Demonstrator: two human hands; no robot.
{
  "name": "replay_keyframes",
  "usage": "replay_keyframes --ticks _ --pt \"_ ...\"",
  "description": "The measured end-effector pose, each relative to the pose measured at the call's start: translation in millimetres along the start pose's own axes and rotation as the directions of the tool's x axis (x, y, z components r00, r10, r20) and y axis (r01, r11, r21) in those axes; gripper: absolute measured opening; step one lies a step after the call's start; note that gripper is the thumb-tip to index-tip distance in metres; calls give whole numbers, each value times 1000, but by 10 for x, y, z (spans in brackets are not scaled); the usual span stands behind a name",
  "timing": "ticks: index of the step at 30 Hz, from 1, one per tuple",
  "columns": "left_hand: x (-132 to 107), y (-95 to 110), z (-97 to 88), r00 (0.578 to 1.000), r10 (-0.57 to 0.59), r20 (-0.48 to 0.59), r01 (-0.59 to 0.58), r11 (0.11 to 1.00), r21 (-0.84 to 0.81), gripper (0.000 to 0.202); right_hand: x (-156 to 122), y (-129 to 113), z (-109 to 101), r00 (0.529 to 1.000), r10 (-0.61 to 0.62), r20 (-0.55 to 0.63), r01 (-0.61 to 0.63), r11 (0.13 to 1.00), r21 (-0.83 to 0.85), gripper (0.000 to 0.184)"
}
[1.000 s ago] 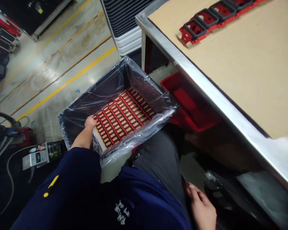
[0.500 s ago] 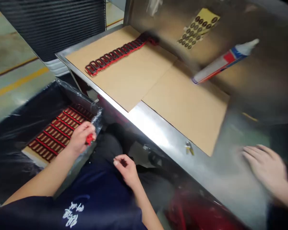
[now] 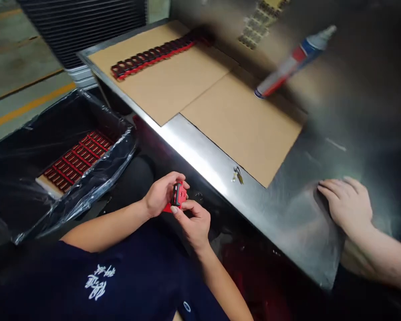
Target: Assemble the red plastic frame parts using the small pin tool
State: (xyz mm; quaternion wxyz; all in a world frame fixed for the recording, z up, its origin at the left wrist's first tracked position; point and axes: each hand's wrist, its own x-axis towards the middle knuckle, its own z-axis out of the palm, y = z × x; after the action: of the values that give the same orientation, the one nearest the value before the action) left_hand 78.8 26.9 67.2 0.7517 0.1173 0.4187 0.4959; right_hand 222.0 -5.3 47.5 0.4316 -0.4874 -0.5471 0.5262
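A small red and black plastic part (image 3: 178, 196) is held in front of my lap, below the table edge. My left hand (image 3: 160, 192) is closed round its left side. My right hand (image 3: 194, 220) pinches it from the right and below. To my left stands a bin lined with clear plastic film (image 3: 96, 165), and in it lies a tray of several red parts (image 3: 76, 160). A long row of the same red and black parts (image 3: 147, 55) lies on cardboard at the table's far left.
Two cardboard sheets (image 3: 240, 125) cover the steel table (image 3: 194, 154). A white, red and blue tube (image 3: 292, 60) lies at the back. A small metal piece (image 3: 237, 174) sits near the table edge. Another person's hand (image 3: 349, 203) rests flat on the table at right.
My left hand left the bin with a red part and came in front of my lap. My right hand rose to meet it and took hold. The view swung right.
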Motion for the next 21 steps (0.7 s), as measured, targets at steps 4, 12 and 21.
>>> replay_keyframes --ticks 4,12,21 --pt "16 -15 -164 989 -5 149 -30 974 227 45 -73 18 -26 974 -119 -192 121 993 -5 16" --pt "217 323 -277 841 -245 483 -76 830 553 58 -91 -12 43 933 -228 -278 227 973 -36 17" --pt "314 421 -312 810 -226 541 -132 829 544 64 138 -88 -4 948 -276 -158 277 961 -20 13"
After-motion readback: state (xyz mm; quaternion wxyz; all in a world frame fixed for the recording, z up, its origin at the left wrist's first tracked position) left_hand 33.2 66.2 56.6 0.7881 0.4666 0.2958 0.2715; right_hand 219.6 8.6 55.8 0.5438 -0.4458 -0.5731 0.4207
